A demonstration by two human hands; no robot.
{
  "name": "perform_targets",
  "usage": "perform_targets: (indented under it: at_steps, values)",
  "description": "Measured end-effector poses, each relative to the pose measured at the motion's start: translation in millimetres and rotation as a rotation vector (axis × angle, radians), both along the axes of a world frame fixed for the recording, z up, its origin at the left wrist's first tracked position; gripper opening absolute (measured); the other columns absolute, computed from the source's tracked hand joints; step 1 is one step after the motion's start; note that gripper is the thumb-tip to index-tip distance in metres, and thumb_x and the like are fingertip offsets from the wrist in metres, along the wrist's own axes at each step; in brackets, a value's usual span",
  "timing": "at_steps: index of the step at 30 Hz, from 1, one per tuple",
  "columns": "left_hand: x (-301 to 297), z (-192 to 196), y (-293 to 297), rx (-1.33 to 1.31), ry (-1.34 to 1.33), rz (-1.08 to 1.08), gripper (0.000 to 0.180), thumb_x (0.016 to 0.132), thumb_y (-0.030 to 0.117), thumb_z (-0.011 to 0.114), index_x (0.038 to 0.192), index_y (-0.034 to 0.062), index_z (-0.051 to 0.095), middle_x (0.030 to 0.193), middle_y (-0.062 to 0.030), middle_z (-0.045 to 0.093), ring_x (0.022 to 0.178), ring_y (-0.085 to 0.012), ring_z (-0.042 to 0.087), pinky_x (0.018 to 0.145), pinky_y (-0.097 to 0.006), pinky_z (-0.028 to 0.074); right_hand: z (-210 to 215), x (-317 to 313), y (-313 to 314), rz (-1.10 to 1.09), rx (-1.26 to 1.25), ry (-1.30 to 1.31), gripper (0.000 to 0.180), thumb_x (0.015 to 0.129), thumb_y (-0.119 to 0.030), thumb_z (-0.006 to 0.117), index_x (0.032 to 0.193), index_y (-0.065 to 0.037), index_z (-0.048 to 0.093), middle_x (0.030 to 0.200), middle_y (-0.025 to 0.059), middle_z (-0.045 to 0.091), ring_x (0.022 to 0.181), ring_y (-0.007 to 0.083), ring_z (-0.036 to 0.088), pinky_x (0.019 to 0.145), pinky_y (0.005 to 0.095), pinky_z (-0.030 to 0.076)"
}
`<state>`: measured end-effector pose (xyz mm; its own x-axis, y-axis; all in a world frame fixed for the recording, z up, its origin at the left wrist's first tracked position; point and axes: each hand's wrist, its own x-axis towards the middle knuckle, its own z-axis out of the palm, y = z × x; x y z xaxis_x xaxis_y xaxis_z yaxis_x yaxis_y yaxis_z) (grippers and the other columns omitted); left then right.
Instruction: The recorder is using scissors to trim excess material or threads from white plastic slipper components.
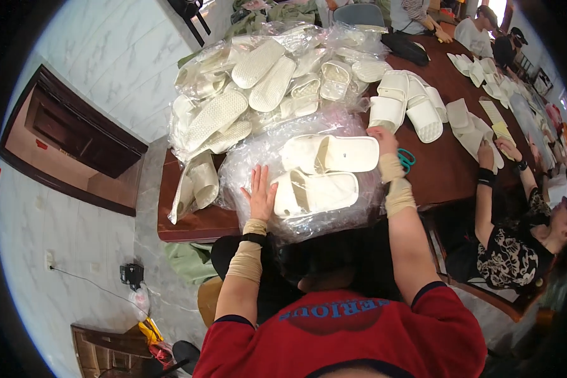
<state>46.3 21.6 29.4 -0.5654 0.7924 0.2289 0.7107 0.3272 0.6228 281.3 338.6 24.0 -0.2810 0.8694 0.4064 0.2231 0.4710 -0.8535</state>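
Note:
My left hand (259,191) lies with its fingers spread on a clear plastic bag (249,148), beside a pair of white slippers. One slipper (353,154) of this pair is farther from me, the other slipper (327,194) nearer; both lie sideways on the plastic. My right hand (383,140) is closed at the near end of a white slide slipper (387,112), one of several standing right of the plastic. Its fingertips are partly hidden. Tan wraps cover both my wrists.
A heap of bagged white slippers (217,116) fills the table's far left. Another slipper pair (198,186) leans at the left edge. Teal scissors (406,160) lie right of my right wrist. At right, a co-worker's hands (501,151) handle slippers on the brown table (435,179).

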Motion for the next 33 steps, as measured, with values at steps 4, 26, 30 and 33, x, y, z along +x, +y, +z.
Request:
perform_targets:
  at_steps: [4,26,30,33]
  values:
    - [-7,-7,-18,-0.027,0.094,0.075,0.061,0.092,0.044,0.046,0.145,0.0191,0.031,0.153,-0.0059,0.021,0.143,-0.0248,0.013,0.104,-0.065,-0.007,68,11,-31,0.138,-0.689,0.013,0.014,0.082,-0.013,0.062,0.090,-0.002,0.066,0.077,0.0064,0.067,0.067,0.0156,0.063,0.063,0.0291,0.050]
    - [1,-4,-15,0.158,0.240,0.147,0.069,0.089,0.049,0.049,0.146,0.0168,0.027,0.154,-0.0077,0.015,0.143,-0.0275,0.009,0.104,-0.066,-0.006,64,3,-81,0.431,-0.460,-0.672,0.027,0.083,-0.023,0.063,0.095,0.001,0.065,0.078,0.0090,0.062,0.064,0.0199,0.062,0.047,0.0320,0.053]
    - [2,-4,-5,0.042,0.354,0.118,0.072,0.087,0.052,0.050,0.146,0.0172,0.027,0.154,-0.0072,0.016,0.143,-0.0278,0.008,0.104,-0.067,-0.005,44,6,-71,0.232,-0.469,-0.892,0.027,0.084,-0.023,0.062,0.098,0.000,0.065,0.084,0.0112,0.063,0.068,0.0241,0.063,0.049,0.0374,0.055]
    - [1,-11,-13,-0.015,0.365,0.121,0.074,0.086,0.052,0.051,0.146,0.0176,0.027,0.154,-0.0069,0.016,0.143,-0.0278,0.008,0.104,-0.068,-0.004,44,4,-71,0.246,-0.598,-0.864,0.030,0.082,-0.023,0.063,0.099,0.001,0.066,0.086,0.0169,0.067,0.064,0.0262,0.066,0.051,0.0353,0.055]
